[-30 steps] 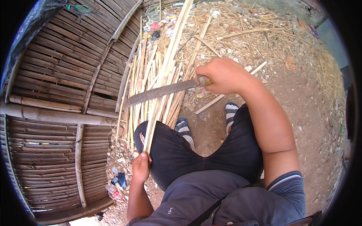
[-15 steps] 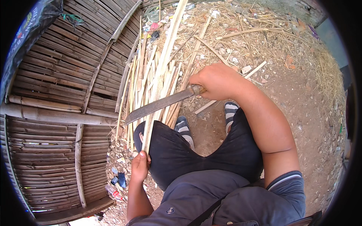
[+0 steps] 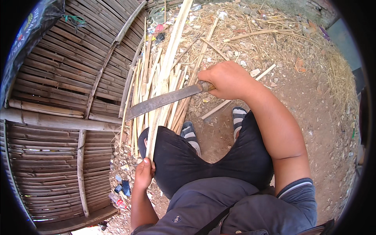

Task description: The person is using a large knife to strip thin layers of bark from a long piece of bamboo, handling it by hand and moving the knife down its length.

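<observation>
Two-handed, gripped pale strip (image 3: 168, 66) at lower left with left hand (image 3: 144, 173), likely for steadiness, and knife (image 3: 166, 100) upper centre with right hand (image 3: 227, 80).

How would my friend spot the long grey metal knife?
Find the brown slatted wall at left, then pale wooden strips heaped beside it. From the bare right hand, the long grey metal knife points left across them, its blade broad and dark against pale wood.

1. One whole side here is slatted bamboo wall (image 3: 55, 80), daylight poking through the gaps.
2. Floor (image 3: 323, 129) is just bare dirt, kinda pebbly in spots.
3. Dry straw (image 3: 270, 51) scattered all over the far end, near a rough grey wall (image 3: 291, 4).
</observation>
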A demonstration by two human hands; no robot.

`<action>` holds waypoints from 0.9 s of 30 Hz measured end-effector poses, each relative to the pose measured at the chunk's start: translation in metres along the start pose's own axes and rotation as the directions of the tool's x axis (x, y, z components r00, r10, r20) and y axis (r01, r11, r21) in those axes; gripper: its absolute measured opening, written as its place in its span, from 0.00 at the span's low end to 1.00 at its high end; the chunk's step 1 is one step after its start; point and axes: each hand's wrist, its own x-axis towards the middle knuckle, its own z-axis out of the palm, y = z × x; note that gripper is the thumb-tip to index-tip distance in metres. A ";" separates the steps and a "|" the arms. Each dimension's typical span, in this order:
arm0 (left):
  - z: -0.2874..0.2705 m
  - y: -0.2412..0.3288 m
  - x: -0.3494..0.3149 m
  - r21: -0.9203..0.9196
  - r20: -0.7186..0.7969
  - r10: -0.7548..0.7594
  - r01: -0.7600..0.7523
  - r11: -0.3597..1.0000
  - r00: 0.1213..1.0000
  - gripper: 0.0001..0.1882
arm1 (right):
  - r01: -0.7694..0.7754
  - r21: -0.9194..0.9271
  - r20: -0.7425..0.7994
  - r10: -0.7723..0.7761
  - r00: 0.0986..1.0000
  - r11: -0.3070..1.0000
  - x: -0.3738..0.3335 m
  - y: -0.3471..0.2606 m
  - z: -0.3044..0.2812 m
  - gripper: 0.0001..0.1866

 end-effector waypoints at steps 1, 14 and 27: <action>-0.002 -0.003 -0.001 0.004 0.006 0.019 -0.019 1.000 1.000 0.32 | 0.001 0.006 -0.018 -0.001 1.000 1.000 0.000 -0.002 -0.003 0.12; -0.013 0.016 0.000 -0.090 0.146 -0.122 0.136 0.987 0.982 0.36 | -0.049 0.148 -0.206 0.079 0.975 0.988 -0.003 0.032 0.007 0.11; -0.009 -0.002 -0.011 -0.357 0.646 -0.170 0.492 0.794 0.744 0.38 | -0.007 0.108 -0.209 0.030 0.977 0.994 0.002 0.040 0.016 0.12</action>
